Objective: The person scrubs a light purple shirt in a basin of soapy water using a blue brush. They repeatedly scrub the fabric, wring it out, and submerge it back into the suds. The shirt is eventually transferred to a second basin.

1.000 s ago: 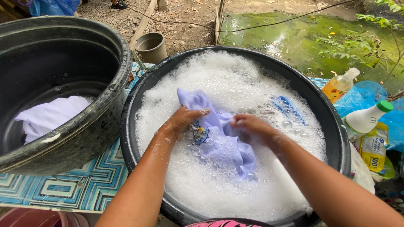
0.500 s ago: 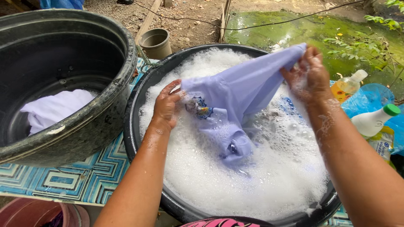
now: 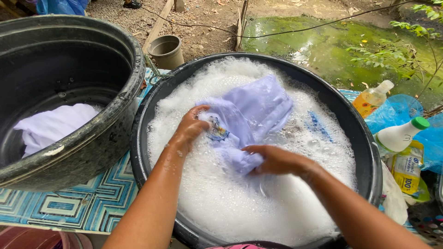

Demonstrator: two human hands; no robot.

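Item 1, far left: a dark tub (image 3: 115, 133) on the patterned mat (image 3: 97, 203), near the mat's left edge, with a white cloth (image 3: 53, 127) lying in its bottom.

Item 2, centre: a black basin (image 3: 369, 152) full of suds (image 3: 221, 207), set on the mat just beside the tub.

Item 3: my left hand (image 3: 189, 129), clenched on a fold of the pale lilac garment (image 3: 249, 120) near the basin's left wall.

Item 4: the garment itself, lying on the suds in the basin's middle. I log the change here: half a second ago my right hand held one end raised toward the basin's far right rim; now that end is down and the cloth lies bunched. Its long axis runs from the near middle of the basin up toward the far right rim, the broad end pointing away from me, the narrow twisted end toward me.

Item 5: my right hand (image 3: 277, 161), closed over the garment's near end, lower than before.

Item 6, right, beyond the basin's right rim: an orange-filled bottle (image 3: 371, 97), a white bottle with green cap (image 3: 399, 134), and a yellow pouch (image 3: 408, 169).
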